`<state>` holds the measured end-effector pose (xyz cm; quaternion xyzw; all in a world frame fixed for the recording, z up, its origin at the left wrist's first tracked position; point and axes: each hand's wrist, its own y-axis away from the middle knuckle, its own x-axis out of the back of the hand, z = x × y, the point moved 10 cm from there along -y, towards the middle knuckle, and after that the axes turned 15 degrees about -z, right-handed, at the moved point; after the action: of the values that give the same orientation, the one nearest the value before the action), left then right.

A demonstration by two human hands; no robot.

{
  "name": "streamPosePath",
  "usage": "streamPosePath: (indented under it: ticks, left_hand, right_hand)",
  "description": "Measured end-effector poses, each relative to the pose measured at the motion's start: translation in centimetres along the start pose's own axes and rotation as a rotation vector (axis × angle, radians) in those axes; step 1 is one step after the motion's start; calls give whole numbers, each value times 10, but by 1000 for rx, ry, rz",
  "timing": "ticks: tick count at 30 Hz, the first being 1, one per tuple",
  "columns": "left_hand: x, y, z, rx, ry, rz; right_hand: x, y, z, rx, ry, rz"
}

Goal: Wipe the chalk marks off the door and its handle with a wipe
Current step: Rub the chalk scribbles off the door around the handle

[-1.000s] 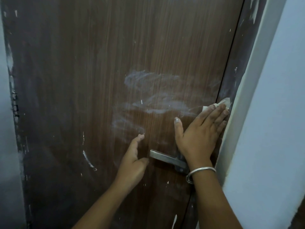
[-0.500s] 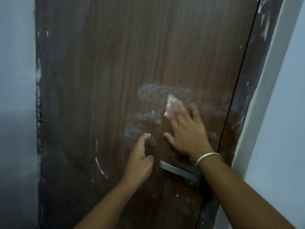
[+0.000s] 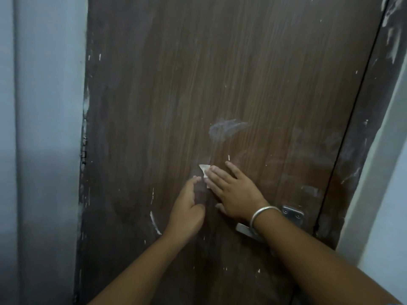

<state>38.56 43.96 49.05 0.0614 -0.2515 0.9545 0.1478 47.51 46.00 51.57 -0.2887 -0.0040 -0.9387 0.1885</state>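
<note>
pressing flat against the door [image 3: 231, 62], the right hand [image 3: 235, 192] has its fingers spread over a small white wipe [image 3: 204, 170], and only a corner of that wipe peeks out past the fingertips, a little below the middle of the frame. palm down, fingers fanned: that looks like the way to keep the thin wipe pinned to the wood so it drags chalk instead of sliding loose. a metal bangle [image 3: 262, 216] sits on that wrist, and the wrist crosses in front of the handle [image 3: 244, 230] at lower right, hiding most of the lever (the screw plate beside it shows clearly).

the left hand [image 3: 187, 208] is just beside the right, holding nothing, fingers loosely curled with the tips up near the wipe's edge; whether they touch the door i cannot tell. it seems placed there to steady the body or the door while the other hand rubs.

above the hands, a pale chalk smear [image 3: 226, 128] sits untouched near the centre, fainter haze lies toward the right edge, and a curved white streak [image 3: 155, 223] shows at lower left. judging by all that, the wiping is partway done, with the handle likely yet to come.
</note>
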Motion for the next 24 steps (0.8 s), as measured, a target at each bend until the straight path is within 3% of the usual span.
streamPosePath:
  ticks: [2,6,8,11,17,19,21,24]
  left_hand:
    - [8,2,-5,19,14,-12]
    - [23,3,-9,47,-1,-29]
    - [27,2,-8,47,-5,-14]
    - [28,2,-7,40,31,-6]
    - [39,13,-6,37,-42,-9]
    - [44,18,-6,43,-51,-23]
    - [48,20,-7,49,-58,-27]
    - [51,20,-9,56,-58,-16]
  right_hand:
    - [9,7,19,-62,7,62]
    - [48,21,104,-474,-153,258]
    - [62,10,115,-529,-201,270]
    - [70,-18,86,-441,-162,234]
    - [-9,-37,-61,155,102,-128]
    - [-24,-26,-78,248,130,-188]
    - [-18,-18,-66,233,108,-151]
    - [17,-4,-7,-6,61,20]
